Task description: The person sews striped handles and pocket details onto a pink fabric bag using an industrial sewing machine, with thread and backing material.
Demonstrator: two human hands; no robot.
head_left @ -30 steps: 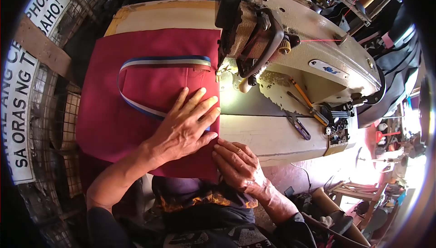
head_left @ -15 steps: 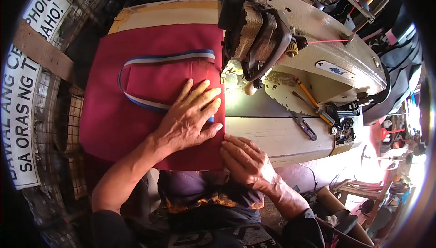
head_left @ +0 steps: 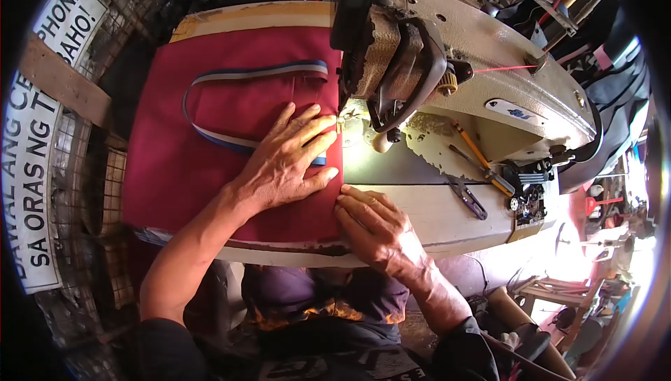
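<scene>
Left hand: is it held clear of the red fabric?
No, the left hand lies flat with fingers spread on the red fabric, partly covering the striped strap.

Cramped workshop, sunlit from the right.
Wire mesh wall (head_left: 105,192) at left, hung with white lettered signs (head_left: 31,171); worn cream table (head_left: 447,220) at centre; wooden frame (head_left: 542,288) near right.

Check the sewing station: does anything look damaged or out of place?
The sewing machine shows a jagged patch of seemingly flaked paint on its base, right of the needle. The table's front edge looks worn and dark. The maroon fabric lies flat under the left hand.
</scene>
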